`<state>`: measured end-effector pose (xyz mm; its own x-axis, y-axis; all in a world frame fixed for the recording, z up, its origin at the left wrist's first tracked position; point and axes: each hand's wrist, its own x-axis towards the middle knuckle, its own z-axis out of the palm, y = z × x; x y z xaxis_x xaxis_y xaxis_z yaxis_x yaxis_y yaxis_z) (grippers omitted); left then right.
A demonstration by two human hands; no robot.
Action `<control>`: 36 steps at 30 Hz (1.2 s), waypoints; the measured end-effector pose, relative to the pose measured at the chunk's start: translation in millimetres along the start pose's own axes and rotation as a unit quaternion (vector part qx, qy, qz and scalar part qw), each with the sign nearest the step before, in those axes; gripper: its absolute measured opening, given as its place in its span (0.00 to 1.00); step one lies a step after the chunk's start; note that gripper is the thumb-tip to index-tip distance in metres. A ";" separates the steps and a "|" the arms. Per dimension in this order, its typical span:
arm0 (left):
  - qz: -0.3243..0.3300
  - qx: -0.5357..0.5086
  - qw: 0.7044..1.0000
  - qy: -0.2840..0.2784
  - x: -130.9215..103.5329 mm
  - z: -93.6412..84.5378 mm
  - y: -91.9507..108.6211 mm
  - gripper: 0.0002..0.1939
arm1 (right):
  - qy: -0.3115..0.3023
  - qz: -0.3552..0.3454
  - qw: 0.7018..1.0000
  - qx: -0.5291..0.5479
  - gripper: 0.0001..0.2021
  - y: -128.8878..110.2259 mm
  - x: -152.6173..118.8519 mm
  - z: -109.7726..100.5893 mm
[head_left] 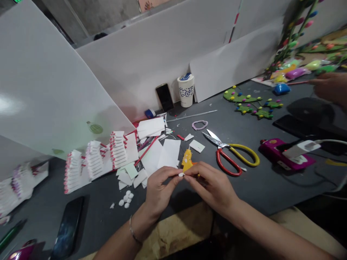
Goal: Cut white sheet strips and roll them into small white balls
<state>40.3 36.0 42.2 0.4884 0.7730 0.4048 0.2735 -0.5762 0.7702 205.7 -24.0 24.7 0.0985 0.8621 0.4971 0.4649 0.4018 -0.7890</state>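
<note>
My left hand [159, 186] and my right hand [213, 182] meet at the front edge of the table, thumbs and forefingers closed in a pinch. Between the fingertips shows a small white ball [181, 174], rather flattened; both hands seem to grip it. Just beyond my fingers lies a yellow glue gun [187, 160], its lower part hidden by my right hand. Several similar white balls [126, 199] are grouped left of my left hand, beside cut white card pieces [132, 170]. Scissors [222, 145] with one red and one yellow handle lie open, right of the glue gun.
Cards with rows of red-tipped white sticks [94, 160] stand at left, near a dark phone [67, 227]. A paper cup [186, 90] and upright phone [164, 97] stand at the back. At right are a purple power strip [287, 155] and another person's hand [332, 88].
</note>
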 end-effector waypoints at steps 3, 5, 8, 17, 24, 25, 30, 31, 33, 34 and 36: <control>-0.005 0.001 1.000 0.010 -0.4 -0.2 0.5 0.06 | -0.007 -0.010 1.000 0.011 0.05 -0.7 -0.3 -0.1; -0.002 -0.002 1.000 0.015 -1.1 -0.2 0.3 0.06 | -0.009 -0.017 1.000 0.009 0.06 -0.6 -0.8 0.1; 0.005 -0.007 1.000 0.017 -2.7 0.6 0.0 0.06 | -0.001 -0.040 0.999 -0.011 0.07 -0.3 -1.4 0.7; -0.013 -0.041 0.999 0.021 -2.8 1.0 1.1 0.03 | 0.023 -0.095 0.994 -0.046 0.09 -3.1 -2.2 1.3; -0.058 -0.103 0.993 0.012 -1.7 1.1 0.7 0.03 | 0.011 -0.089 0.995 -0.032 0.09 -1.9 -2.8 -0.8; -0.059 -0.108 0.992 0.006 -1.6 0.9 0.4 0.03 | 0.004 -0.082 0.996 -0.021 0.09 -2.6 -2.8 -1.6; -0.027 -0.068 0.997 -0.017 -1.5 -2.6 0.0 0.04 | -0.024 -0.047 0.998 0.036 0.08 -7.2 -1.4 -5.4; -0.014 -0.051 0.998 -0.020 -1.7 -3.4 0.6 0.03 | -0.027 -0.040 0.998 0.041 0.07 -7.8 -1.0 -5.8; 0.009 -0.018 0.999 -0.028 -2.3 -4.5 2.5 0.03 | -0.030 -0.026 0.998 0.047 0.05 -8.4 0.0 -6.2; 0.016 -0.002 0.999 -0.031 -2.9 -4.9 3.6 0.03 | -0.032 -0.017 0.998 0.047 0.04 -8.5 0.5 -6.2; 0.023 0.019 0.999 -0.031 -4.1 -5.0 5.7 0.03 | -0.036 0.002 0.998 0.046 0.04 -8.4 1.6 -5.9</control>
<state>35.7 30.9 47.3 0.5521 0.7275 0.4073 0.2804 -0.6220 0.7311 207.2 -27.9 34.3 0.0348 0.8820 0.4700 0.3820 0.4229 -0.8218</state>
